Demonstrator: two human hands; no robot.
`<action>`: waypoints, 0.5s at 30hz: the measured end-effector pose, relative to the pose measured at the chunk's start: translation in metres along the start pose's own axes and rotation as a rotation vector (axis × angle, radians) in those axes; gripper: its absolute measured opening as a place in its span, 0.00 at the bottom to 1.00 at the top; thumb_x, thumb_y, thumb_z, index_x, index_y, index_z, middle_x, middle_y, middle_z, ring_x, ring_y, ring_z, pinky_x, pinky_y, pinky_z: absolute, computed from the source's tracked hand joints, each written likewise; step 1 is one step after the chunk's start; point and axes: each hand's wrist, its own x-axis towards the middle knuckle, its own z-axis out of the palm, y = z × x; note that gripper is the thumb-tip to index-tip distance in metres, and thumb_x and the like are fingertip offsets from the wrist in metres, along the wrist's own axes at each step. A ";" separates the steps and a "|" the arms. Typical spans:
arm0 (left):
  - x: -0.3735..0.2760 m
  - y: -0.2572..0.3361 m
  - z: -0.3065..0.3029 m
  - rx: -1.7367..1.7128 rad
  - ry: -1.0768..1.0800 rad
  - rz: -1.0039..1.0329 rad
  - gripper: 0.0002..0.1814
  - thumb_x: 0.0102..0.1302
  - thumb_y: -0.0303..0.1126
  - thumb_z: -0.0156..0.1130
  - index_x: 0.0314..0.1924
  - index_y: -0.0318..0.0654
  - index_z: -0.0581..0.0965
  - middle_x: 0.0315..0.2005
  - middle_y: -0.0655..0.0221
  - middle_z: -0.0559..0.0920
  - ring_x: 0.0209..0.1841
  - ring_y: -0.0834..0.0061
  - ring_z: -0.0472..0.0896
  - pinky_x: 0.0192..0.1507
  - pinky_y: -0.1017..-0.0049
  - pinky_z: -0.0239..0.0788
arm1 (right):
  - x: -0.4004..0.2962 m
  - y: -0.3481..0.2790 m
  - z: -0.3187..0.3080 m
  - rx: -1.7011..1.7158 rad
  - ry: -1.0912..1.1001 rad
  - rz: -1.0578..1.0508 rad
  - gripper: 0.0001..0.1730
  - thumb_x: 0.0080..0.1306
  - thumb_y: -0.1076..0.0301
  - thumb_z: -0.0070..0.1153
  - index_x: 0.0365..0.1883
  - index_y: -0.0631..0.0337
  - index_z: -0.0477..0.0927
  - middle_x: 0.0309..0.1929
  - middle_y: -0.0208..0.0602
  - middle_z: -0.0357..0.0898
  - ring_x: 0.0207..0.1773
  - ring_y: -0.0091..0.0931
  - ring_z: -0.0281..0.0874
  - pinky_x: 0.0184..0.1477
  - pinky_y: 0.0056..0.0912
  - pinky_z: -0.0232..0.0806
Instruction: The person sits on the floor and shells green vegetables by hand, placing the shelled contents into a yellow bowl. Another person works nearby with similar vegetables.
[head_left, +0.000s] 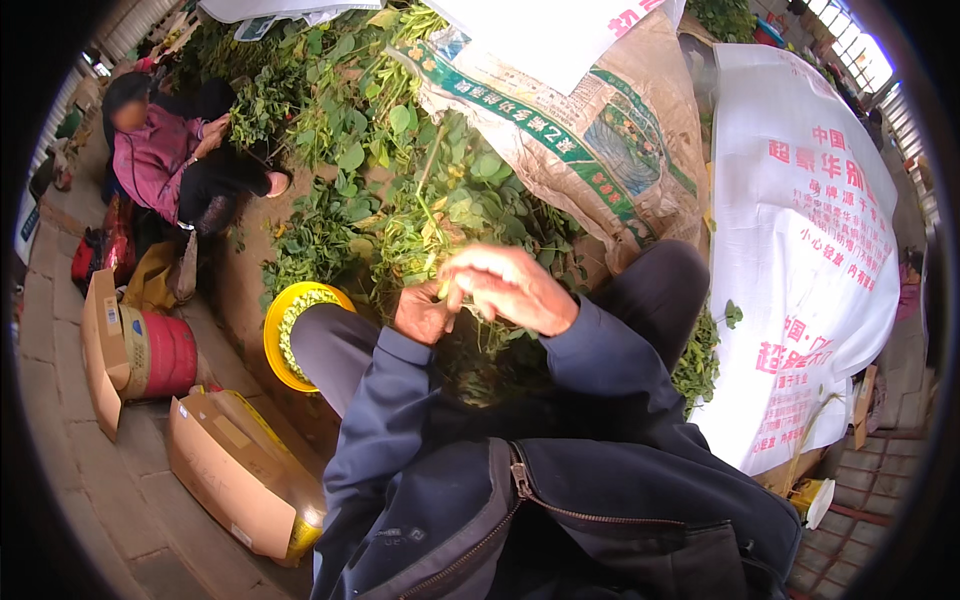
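Note:
My left hand (422, 311) is closed with its fingertips on a small yellow-green plant piece (443, 289), perhaps a pod, largely hidden by the fingers. Right against it, my right hand (514, 289) is blurred, its fingers bent over the left fingertips; whether it grips anything is unclear. Both hands are over a heap of leafy bean plants (465, 199), with stems lying just beyond them. Beside my left knee stands a yellow bucket (271, 341), partly covered by the knee and filled with pale green beans (294, 311).
Another person (161, 150) sits at the upper left, hands on leafy plants. Two cardboard boxes (225, 472) (101, 345) and a red-and-beige tub (161, 352) stand at left. A printed woven sack (637, 142) and white printed sheeting (795, 247) lie at right.

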 end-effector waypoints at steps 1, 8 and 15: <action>0.001 -0.003 -0.002 -0.023 0.002 0.058 0.05 0.69 0.28 0.67 0.38 0.35 0.87 0.25 0.71 0.86 0.23 0.84 0.77 0.26 0.77 0.69 | -0.006 -0.002 0.005 0.001 -0.069 0.050 0.14 0.78 0.65 0.49 0.53 0.66 0.80 0.35 0.33 0.86 0.25 0.16 0.71 0.29 0.22 0.66; 0.019 -0.048 -0.020 -0.192 0.072 0.111 0.13 0.63 0.12 0.61 0.43 0.32 0.87 0.39 0.65 0.90 0.40 0.75 0.87 0.45 0.74 0.80 | -0.025 0.079 0.025 -0.377 -0.087 -0.119 0.10 0.75 0.65 0.53 0.46 0.62 0.81 0.30 0.39 0.82 0.26 0.29 0.77 0.31 0.34 0.67; 0.015 -0.023 0.010 -0.470 0.271 0.011 0.08 0.70 0.22 0.63 0.47 0.32 0.84 0.37 0.67 0.89 0.31 0.77 0.84 0.32 0.77 0.74 | 0.006 0.104 0.021 -0.545 0.508 -0.152 0.15 0.61 0.69 0.71 0.42 0.64 0.81 0.29 0.48 0.81 0.29 0.40 0.83 0.31 0.39 0.71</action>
